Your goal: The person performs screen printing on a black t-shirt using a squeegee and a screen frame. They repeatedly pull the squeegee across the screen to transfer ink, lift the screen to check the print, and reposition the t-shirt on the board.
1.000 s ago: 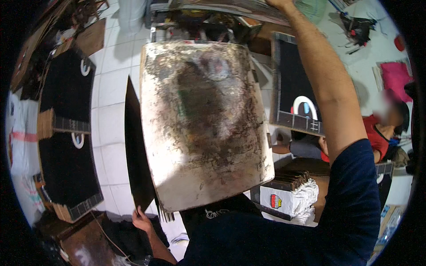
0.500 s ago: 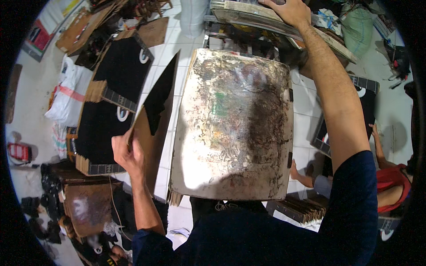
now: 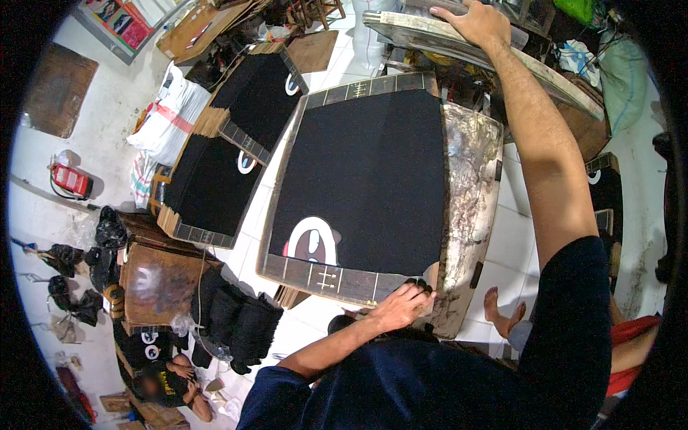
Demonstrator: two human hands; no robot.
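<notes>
A board [image 3: 351, 284] with gridded dark end strips carries a black cloth panel [image 3: 365, 172] with a white, eye-like print near its lower left. It lies over the left part of a stained, paint-crusted flat bed [image 3: 479, 193], whose right side shows. My left hand [image 3: 407, 304] grips the board's near right corner, fingers curled over the edge. At the far side my right hand [image 3: 479, 27] holds the edge of a raised, worn slab [image 3: 430, 32], its thumb stretched left and some fingertips cut off by the picture's top.
Stacks of similar black-covered boards [image 3: 215, 179] stand at left, beside white sacks [image 3: 175, 107]. A red fire extinguisher [image 3: 70, 179] is by the wall. One person [image 3: 172, 383] is at lower left; another's bare foot [image 3: 502, 312] shows at right. A green sack [image 3: 623, 82] stands far right.
My left hand has swung the board from the left side onto the bed, its black face now up. My right hand keeps its hold on the raised slab. The view has shifted left.
</notes>
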